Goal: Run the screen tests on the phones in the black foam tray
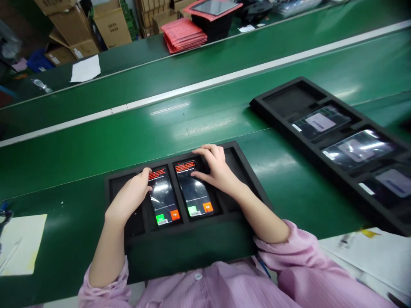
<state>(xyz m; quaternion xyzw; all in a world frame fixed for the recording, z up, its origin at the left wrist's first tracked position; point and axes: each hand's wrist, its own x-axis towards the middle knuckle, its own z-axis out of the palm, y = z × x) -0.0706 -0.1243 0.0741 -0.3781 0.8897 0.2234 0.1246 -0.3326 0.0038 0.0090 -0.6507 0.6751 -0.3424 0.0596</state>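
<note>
Two smartphones with lit screens, a left smartphone [163,194] and a right smartphone [193,184], lie side by side in compartments of a black foam tray [192,225]. Each screen shows red text at the top and a green and an orange box at the bottom. My left hand [131,196] rests at the left phone's upper left edge, thumb and forefinger apart; its other fingers are hidden. My right hand [218,170] is open over the right phone's upper right side, thumb at the screen and fingers spread toward the tray's far rim.
A longer black tray [308,156] with several devices lies to the right on the green bench [205,119]. Red pouches [184,36] are stacked across the bench, and cardboard boxes [111,25] stand behind. A paper sheet [24,244] with a pen lies at left.
</note>
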